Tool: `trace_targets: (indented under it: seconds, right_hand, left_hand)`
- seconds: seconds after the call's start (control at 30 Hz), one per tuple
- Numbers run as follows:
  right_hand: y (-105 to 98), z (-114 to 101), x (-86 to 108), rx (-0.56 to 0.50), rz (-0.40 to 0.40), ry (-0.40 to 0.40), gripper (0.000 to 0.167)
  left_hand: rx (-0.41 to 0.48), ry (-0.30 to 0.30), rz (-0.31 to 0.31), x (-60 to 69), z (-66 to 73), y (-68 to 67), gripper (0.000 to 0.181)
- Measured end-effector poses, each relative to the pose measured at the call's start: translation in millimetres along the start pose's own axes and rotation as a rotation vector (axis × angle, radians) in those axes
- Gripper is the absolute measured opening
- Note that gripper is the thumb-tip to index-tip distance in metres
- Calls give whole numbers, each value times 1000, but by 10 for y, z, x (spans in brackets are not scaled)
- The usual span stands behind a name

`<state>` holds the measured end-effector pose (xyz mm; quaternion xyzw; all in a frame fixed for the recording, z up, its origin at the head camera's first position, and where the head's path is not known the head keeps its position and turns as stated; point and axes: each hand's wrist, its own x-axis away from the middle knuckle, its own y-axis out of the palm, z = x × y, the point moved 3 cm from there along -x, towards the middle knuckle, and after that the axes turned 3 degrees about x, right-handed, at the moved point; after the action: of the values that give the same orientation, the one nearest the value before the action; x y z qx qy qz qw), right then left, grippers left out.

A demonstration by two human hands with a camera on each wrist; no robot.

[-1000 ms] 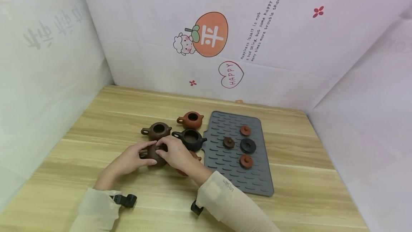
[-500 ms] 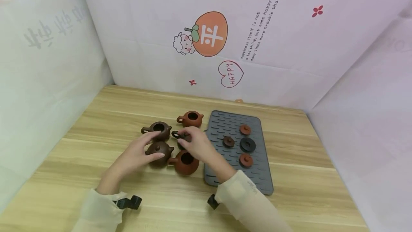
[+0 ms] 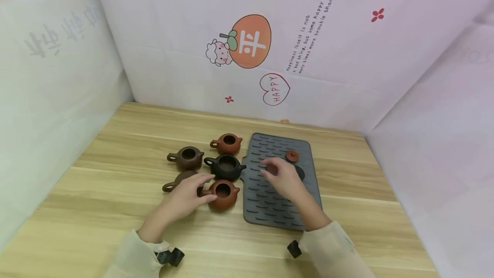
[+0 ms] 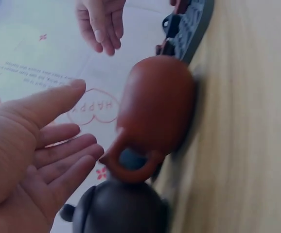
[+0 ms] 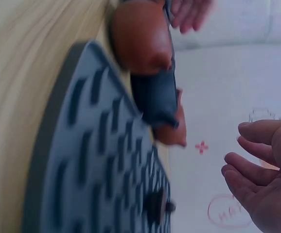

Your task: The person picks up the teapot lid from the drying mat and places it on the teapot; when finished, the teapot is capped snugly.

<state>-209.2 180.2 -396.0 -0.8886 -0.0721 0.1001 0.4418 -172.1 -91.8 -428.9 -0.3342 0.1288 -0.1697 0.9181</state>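
My left hand [image 3: 187, 196] hovers with spread fingers by the handle of the near red-brown teapot [image 3: 223, 198], holding nothing. Partly under it is a brown teapot [image 3: 181, 180], whose lid [image 4: 84, 208] shows in the left wrist view. Over the grey ridged mat [image 3: 256, 207] hangs my right hand [image 3: 284, 179], fingers apart, nothing between them. Below it lie a brown lid [image 3: 272, 169] and a black lid [image 3: 299, 173], both partly covered. A red-brown lid [image 3: 292, 156] is in plain sight farther back. The lid at the mat's near side is hidden by the hand.
Lidless teapots stand left of the mat: a black one [image 3: 226, 173], a small red-brown one [image 3: 227, 146] behind it and a brown one [image 3: 188, 162] to the left. The black spout reaches the mat's edge. Printed cloth walls [image 3: 173, 76] enclose the wooden table [image 3: 359, 170].
My right hand let go of the lid on the near brown teapot and moved right, past the black teapot, over the mat. My left hand left that teapot and shifted right toward the near red-brown one.
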Motion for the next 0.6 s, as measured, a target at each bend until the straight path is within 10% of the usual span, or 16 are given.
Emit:
trace_targets:
  seconds: [0.6]
  right_hand:
    - [-174, 857, 405, 37, -21, 247, 31]
  left_hand:
    - [-93, -31, 49, -23, 16, 226, 49]
